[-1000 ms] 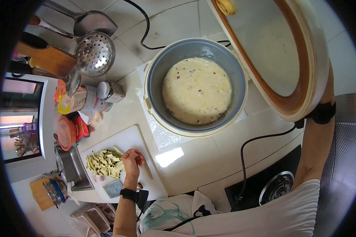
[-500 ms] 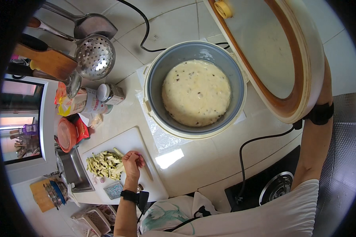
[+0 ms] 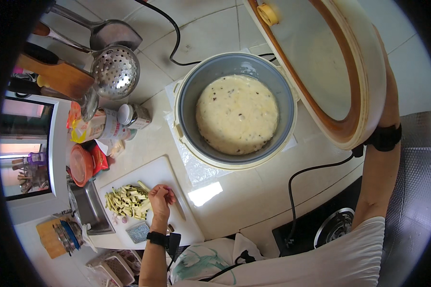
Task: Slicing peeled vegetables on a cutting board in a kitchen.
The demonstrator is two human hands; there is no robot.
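A rice cooker [image 3: 178, 125] stands uncovered in the middle. Its grey inner pot [image 3: 190, 95] holds a pale, set batter-like mass [image 3: 237, 115] dotted with dark bits. The raised lid [image 3: 368, 81], with a brown inner ring, leans at the upper right. My right forearm [image 3: 380, 182] reaches up behind this lid, which hides the hand and its fingers. Over the white cutting board [image 3: 163, 167], my left hand [image 3: 161, 198] has its fingers drawn together; a small pinkish-purple spot shows at the fingertips. Beside it lies a heap of green-and-white vegetable strips [image 3: 128, 201].
A knife [image 3: 179, 210] and a blue patterned block [image 3: 138, 232] rest on the board. Hanging above left are a skimmer [image 3: 115, 71] and a spatula [image 3: 114, 34]. Jars and a red-lidded tub [image 3: 82, 165] line the left; a gas hob [image 3: 316, 215] is lower right. A black cord [image 3: 294, 179] crosses the counter.
The lid and my right forearm have shifted slightly left, toward the pot. My left hand stays over the board in nearly the same pose.
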